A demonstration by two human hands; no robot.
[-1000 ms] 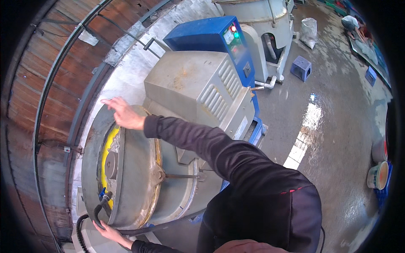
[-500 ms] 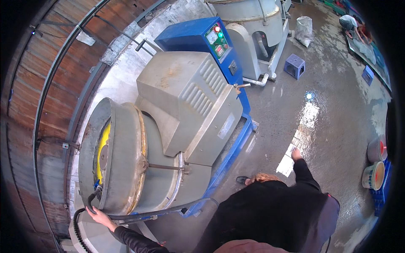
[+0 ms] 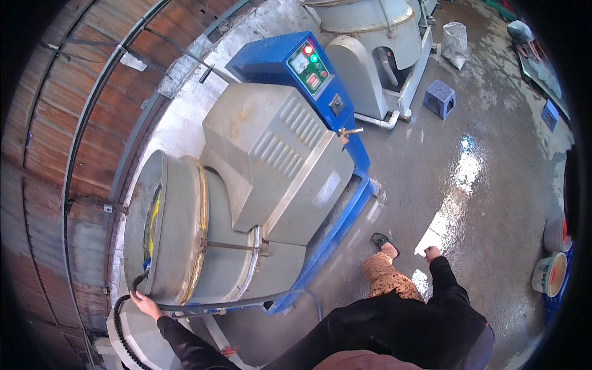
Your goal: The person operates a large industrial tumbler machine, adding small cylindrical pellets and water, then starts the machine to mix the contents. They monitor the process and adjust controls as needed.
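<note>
Left edge: curved red-brown brick wall (image 3: 43, 154) with grey conduit running along it.

Left hand (image 3: 145, 304) is low at the mouth of the big grey steel drum machine (image 3: 185, 246). Fingers are curled on the black ribbed hose (image 3: 123, 333) where it loops up to the drum's rim; reads as a grasp, though the thumb side is hidden. A yellow hose (image 3: 152, 216) shows inside the drum opening. The drum lies tilted on its side with the mouth facing the wall, seated in the blue steel base frame (image 3: 336, 228).

On progress, as a judgement: the hose end is at the drum mouth and in hand, so the hose work there looks in progress, not finished. Whether the hose is coupled or loose cannot be told from this angle. The hand is not yet clear of the hose.

Centre: grey louvred motor cover (image 3: 277, 160) closed; blue control box (image 3: 296, 68) with one red lamp and one green lamp lit, so the machine appears powered.

Right hand (image 3: 433, 253) hangs out at the person's side over the wet concrete floor (image 3: 493, 185), well apart from the machine and touching nothing. It looks loosely closed; cannot tell for certain at this size.

Further right: small blue plastic stool (image 3: 439, 98), second grey machine (image 3: 370, 37) behind, two buckets (image 3: 550, 271) at the far edge.
</note>
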